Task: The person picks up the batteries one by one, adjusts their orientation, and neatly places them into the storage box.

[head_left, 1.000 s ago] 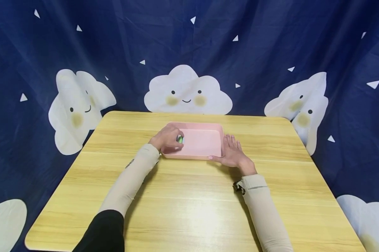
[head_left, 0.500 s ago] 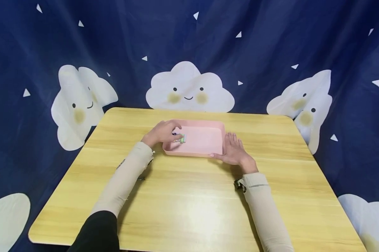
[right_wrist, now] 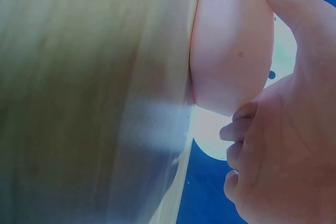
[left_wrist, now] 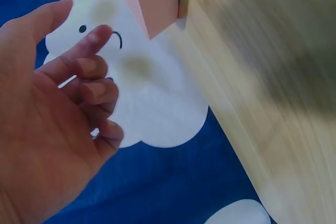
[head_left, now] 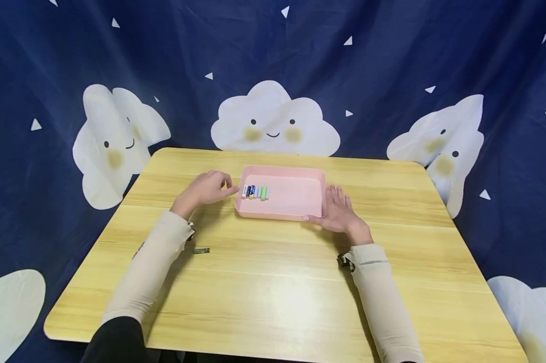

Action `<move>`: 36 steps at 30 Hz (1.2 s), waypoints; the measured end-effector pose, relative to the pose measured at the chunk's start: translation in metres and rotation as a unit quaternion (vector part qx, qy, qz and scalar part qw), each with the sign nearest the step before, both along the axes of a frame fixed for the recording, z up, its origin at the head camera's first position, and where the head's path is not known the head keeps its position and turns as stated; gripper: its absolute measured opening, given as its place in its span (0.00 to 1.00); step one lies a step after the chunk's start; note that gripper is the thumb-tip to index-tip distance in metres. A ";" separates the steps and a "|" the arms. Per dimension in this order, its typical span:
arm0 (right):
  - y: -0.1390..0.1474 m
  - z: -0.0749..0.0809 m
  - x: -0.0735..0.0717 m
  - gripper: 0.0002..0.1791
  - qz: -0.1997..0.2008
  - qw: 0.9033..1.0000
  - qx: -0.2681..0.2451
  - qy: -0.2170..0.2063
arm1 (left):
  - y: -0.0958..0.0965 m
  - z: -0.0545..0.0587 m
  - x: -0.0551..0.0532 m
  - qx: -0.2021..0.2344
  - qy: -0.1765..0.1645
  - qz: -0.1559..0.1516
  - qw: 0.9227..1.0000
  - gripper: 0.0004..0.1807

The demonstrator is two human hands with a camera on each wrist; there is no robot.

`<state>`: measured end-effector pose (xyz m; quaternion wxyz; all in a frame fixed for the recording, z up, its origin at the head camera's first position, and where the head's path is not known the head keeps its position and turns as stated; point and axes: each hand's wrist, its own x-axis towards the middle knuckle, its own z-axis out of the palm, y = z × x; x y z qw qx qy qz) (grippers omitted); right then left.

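Note:
A shallow pink tray point(head_left: 296, 195) lies on the table. Several batteries point(head_left: 258, 192) stand side by side in a row along its left end, some pale, one dark blue, one green. My left hand point(head_left: 206, 188) hovers just left of the tray, its fingers loosely bent; the left wrist view shows nothing in its palm point(left_wrist: 58, 140). Against the tray's right end rests my right hand point(head_left: 338, 212), fingers extended along the outside and thumb at the front corner. One dark green battery point(head_left: 202, 250) lies on the table near my left forearm.
The wooden table point(head_left: 273, 282) has rounded corners and extends on all sides of the tray. A dark blue curtain point(head_left: 182, 55) with smiling white clouds hangs behind and beside it.
My left hand has let go of the batteries and drawn back leftward out of the tray, uncovering the row. The lone battery on the table has come into view. My right hand stays put.

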<state>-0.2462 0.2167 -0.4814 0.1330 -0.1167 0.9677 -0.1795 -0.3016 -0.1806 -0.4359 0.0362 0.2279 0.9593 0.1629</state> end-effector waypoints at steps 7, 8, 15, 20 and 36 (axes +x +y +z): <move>-0.001 0.002 -0.001 0.74 0.001 1.000 0.000 -0.003 | -0.028 -0.001 0.027 0.019 -0.041 -0.032 0.998 0.09; -0.001 0.002 -0.002 0.74 0.000 1.000 -0.001 -0.004 | -0.032 -0.003 0.029 0.028 -0.053 -0.039 0.997 0.09; 0.001 0.001 -0.003 0.74 -0.001 1.000 -0.003 -0.007 | -0.058 -0.020 0.054 0.109 -0.115 -0.106 0.982 0.14; -0.001 0.001 -0.002 0.73 -0.001 1.000 -0.008 -0.007 | -0.077 -0.038 0.073 0.161 -0.147 -0.141 0.966 0.21; -0.002 0.000 0.001 0.73 -0.001 1.000 -0.011 -0.006 | -0.089 -0.048 0.109 0.149 -0.214 -0.141 0.955 0.31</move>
